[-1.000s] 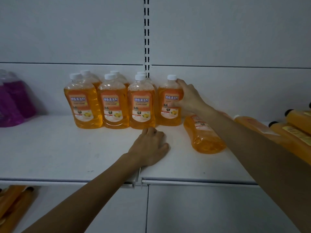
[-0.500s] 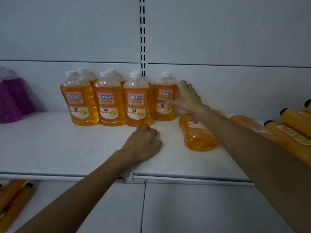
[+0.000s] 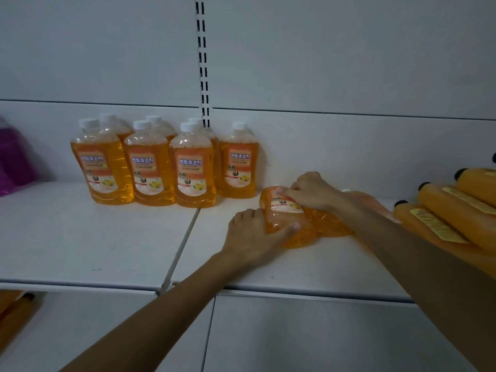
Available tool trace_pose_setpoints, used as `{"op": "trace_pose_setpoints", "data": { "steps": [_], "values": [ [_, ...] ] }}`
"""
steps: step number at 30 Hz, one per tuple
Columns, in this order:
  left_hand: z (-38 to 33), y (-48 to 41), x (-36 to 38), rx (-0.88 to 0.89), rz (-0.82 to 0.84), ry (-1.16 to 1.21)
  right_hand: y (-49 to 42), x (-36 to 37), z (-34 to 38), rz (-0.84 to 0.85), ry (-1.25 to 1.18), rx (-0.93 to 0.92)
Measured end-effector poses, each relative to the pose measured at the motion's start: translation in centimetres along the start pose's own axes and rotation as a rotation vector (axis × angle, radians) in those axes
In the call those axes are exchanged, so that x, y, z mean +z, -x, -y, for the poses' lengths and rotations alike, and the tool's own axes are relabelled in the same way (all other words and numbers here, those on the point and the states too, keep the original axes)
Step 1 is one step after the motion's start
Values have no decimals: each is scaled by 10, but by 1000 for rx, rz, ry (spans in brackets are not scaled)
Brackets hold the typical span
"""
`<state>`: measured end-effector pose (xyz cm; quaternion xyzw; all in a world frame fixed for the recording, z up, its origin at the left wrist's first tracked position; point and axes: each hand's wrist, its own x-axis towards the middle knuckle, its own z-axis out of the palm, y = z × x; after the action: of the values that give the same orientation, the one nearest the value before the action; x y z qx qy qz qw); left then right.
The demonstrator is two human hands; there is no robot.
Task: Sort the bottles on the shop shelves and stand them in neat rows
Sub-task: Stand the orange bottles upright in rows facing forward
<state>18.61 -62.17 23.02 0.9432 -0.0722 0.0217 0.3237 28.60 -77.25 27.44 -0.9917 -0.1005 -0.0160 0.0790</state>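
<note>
On the shelf, three standing bottles made a near row left of centre, with back bottles directly behind them. A lone bottle stood at the right end of that far row. Right of it, nearer me, a lying bottle lay on its side; my left hand gripped its near end and my right hand its far part. A second fallen bottle lay just behind. Piled bottles lay at the right edge.

The white shelf carries seven orange bottles standing in two rows at the back. Just right of them lies a toppled bottle. Black-capped bottles lie far right, and a purple bottle stands far left.
</note>
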Motion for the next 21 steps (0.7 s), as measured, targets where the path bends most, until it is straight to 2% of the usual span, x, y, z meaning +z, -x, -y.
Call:
{"op": "trace_pose_setpoints", "data": {
  "steps": [5, 9, 11, 16, 19, 21],
  "values": [
    [6, 6, -12, 44, 119, 372, 7, 0, 10, -140, -284, 12],
    [10, 11, -22, 160, 52, 511, 23, -18, 20, -240, -736, -47],
    [14, 10, -24, 185, 13, 559, 30, -27, 27, -229, -834, -128],
    [27, 9, -27, 257, -58, 401, 48, -29, 43, -314, -752, -377],
    [39, 4, -28, 302, -134, 281, 49, -15, 47, -361, -763, -415],
    [41, 1, -31, 325, -127, 224, 46, -11, 48, -366, -766, -406]
  ]
}}
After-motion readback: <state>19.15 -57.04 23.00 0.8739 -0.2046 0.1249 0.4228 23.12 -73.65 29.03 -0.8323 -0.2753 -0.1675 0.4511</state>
